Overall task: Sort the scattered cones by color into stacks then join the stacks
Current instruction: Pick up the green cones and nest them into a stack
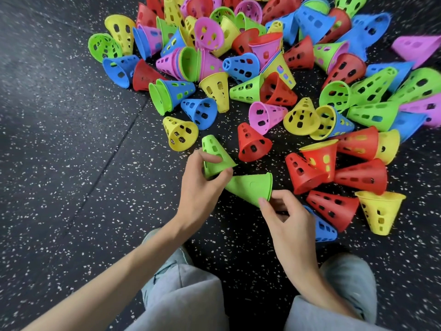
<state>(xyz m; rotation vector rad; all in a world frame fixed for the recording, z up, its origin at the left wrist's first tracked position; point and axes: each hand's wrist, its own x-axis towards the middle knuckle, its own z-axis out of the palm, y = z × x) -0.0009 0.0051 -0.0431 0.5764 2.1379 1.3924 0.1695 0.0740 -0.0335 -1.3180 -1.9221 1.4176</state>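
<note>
At the centre of the frame, just below the pile, the left hand [202, 185] curls its fingers and thumb round a green cone [214, 155] that stands narrow end up and tilts slightly left. Just to its right, the right hand [290, 219] pinches the rim of a second green cone [250, 187], which lies on its side with its wide mouth toward the right and its narrow end toward the left hand. The two green cones are close together, almost touching near the left palm.

Under the right hand's knuckles a blue cone [323, 229] lies on the floor [71, 163], partly hidden. Just above the hands sit a yellow cone [180, 133] to the left and a red cone [253, 144] to the right. At right of the hands, a cluster of red cones [334, 173] mixes with a yellow cone with its mouth up [380, 212].

Beyond these, the scattered pile of cones [238, 56] in green, blue, pink, yellow and red fills the upper middle and upper right of the frame, some already nested inside one another.

At the bottom edge are grey trouser legs [181, 297] and light shoes [350, 271] on the dark speckled floor.
</note>
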